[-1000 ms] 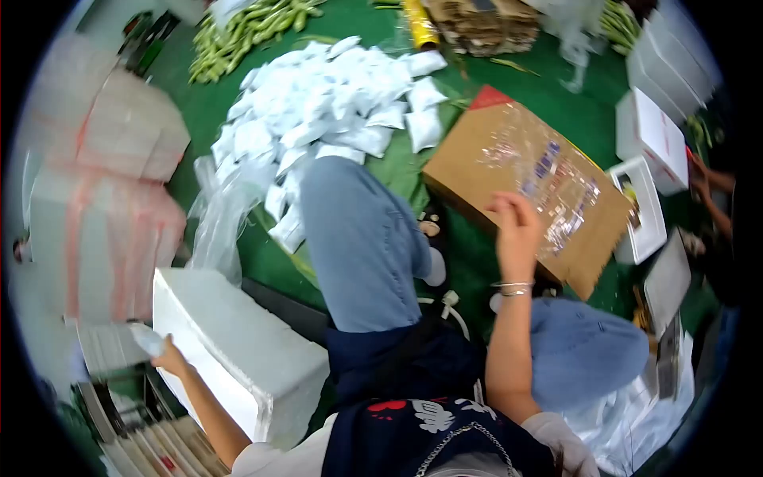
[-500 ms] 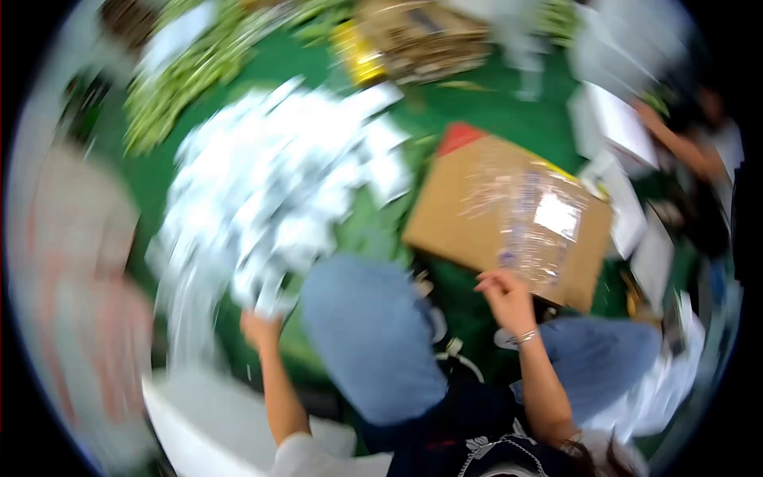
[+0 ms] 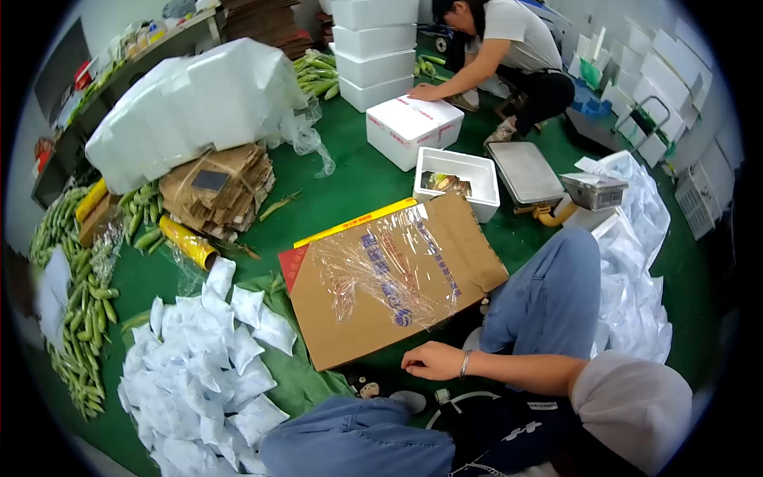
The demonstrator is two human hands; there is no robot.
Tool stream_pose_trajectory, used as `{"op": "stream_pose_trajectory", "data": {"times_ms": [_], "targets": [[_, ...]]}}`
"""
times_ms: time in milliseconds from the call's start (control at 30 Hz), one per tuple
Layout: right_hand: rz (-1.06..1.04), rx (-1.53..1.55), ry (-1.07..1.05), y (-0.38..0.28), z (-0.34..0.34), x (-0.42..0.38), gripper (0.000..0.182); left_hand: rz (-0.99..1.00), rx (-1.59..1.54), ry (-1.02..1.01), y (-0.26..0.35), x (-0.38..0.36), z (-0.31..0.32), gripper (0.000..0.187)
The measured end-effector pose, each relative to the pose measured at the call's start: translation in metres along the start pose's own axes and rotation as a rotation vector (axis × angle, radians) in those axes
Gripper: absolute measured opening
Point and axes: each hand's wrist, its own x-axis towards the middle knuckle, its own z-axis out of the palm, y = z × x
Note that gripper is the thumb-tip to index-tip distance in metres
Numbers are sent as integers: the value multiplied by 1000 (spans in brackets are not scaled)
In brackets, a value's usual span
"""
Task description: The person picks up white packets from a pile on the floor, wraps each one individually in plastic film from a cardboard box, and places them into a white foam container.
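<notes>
My right hand [image 3: 431,361], a bracelet at its wrist, hovers by the near edge of a large flat cardboard box [image 3: 334,334]. Its fingers curl loosely together, and nothing shows in them. Clear tape and blue print cover the top of that box, and one corner is red. My left hand is out of the frame. To the left of my knees lies a heap of white ice packs [image 3: 199,366], partly on a green sheet [image 3: 298,381].
Ahead, a co-worker [image 3: 517,48] bends over a closed white foam box [image 3: 413,127]. An open foam box [image 3: 485,187] and a metal-topped scale [image 3: 524,172] stand nearer. Green corn [image 3: 79,318], folded cardboard [image 3: 218,191] and plastic-wrapped foam boxes [image 3: 199,99] lie left; white bags [image 3: 636,278] are right.
The view has swung to the right and up, bringing the co-worker and foam boxes fully in. My left hand, at the ice-pack heap before, has left the frame. My right hand stays near the cardboard.
</notes>
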Motion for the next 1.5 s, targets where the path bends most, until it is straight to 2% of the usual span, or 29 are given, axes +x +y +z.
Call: {"op": "stream_pose_trajectory", "data": {"times_ms": [167, 267, 300, 333, 367, 433, 500, 533, 567, 600, 633, 667, 700, 767, 800, 833, 867, 900, 967, 1000, 1033, 1067, 1100, 1133, 1267, 1333, 1367, 1433, 1500], "targets": [[-86, 122, 160, -26, -33, 1, 18, -43, -864, -158, 107, -60, -91, 41], [-153, 229, 96, -71, -55, 16, 42, 27, -1043, -186, 183, -96, -153, 52], [-211, 282, 75, -89, -59, 23, 55, 443, -1164, -242, 219, -91, -177, 28], [-297, 295, 104, -115, -68, 23, 66, 867, -1250, -299, 255, -94, -199, 50], [-382, 308, 131, -136, -77, 25, 78, 1038, -1072, -453, 289, -113, -222, 57], [-613, 297, 293, -151, -82, 37, 98, 1148, -798, -722, 352, -173, -240, 61], [-641, 360, 355, -149, -88, 40, 103, 1271, -625, -1005, 400, -238, -219, 71], [-674, 410, 417, -144, -91, 42, 108, 1395, -536, -1021, 414, -243, -183, 77], [-533, 456, 402, -132, -100, 35, 111, 1299, -542, -1091, 420, -278, -167, 81], [-391, 500, 374, -112, -109, 24, 114, 1334, -547, -1220, 425, -293, -141, 79], [-460, 465, 472, -85, -109, 25, 113, 1284, -483, -1474, 429, -291, -105, 71], [-343, 340, 492, -58, -106, 19, 113, 960, -536, -1840, 432, -296, -80, 63], [-340, 196, 550, -27, -96, 20, 114, 1015, -557, -1810, 432, -296, -52, 57], [-111, 563, 380, -18, -91, 2, 113, 1430, -64, -1423, 441, -297, -43, 54], [-101, 376, 468, 0, -87, 4, 108, 1507, -73, -1395, 446, -292, -41, 53], [-81, 282, 569, 1, -92, 9, 104, 1497, -223, -1146, 447, -286, -44, 50], [-48, 266, 732, 9, -93, 24, 103, 1316, -81, -951, 458, -270, -50, 59], [111, 290, 797, 17, -99, 35, 102, 1287, -70, -949, 452, -243, -44, 59], [201, -121, 894, 20, -120, 62, 101, 1255, 171, -302, 451, -190, -21, 62], [197, -112, 893, 20, -126, 76, 101, 1246, 123, -404, 443, -193, -18, 65], [198, -309, 778, 20, -129, 89, 100, 1242, 130, -399, 439, -193, -6, 65], [194, -505, 659, 19, -127, 99, 99, 1256, 268, -390, 434, -190, 13, 66], [188, -505, 659, 21, -121, 108, 99, 1268, 401, -380, 433, -194, 27, 67], [179, -529, 621, 26, -112, 120, 99, 1294, 392, -255, 435, -209, 25, 52], [142, -572, 612, 35, -88, 140, 97, 1366, 253, -332, 437, -186, 40, 37], [112, -568, 638, 37, -76, 131, 95, 693, -386, -1254, 440, -183, -2, 35], [63, -592, 590, 39, -69, 119, 97, 536, -684, -1308, 448, -192, -27, 33], [16, -611, 554, 40, -64, 110, 98, 414, -870, -1514, 467, -203, -66, 31], [-119, -595, 498, 38, -61, 105, 97, 733, -793, -1365, 475, -241, -65, 26]]}}
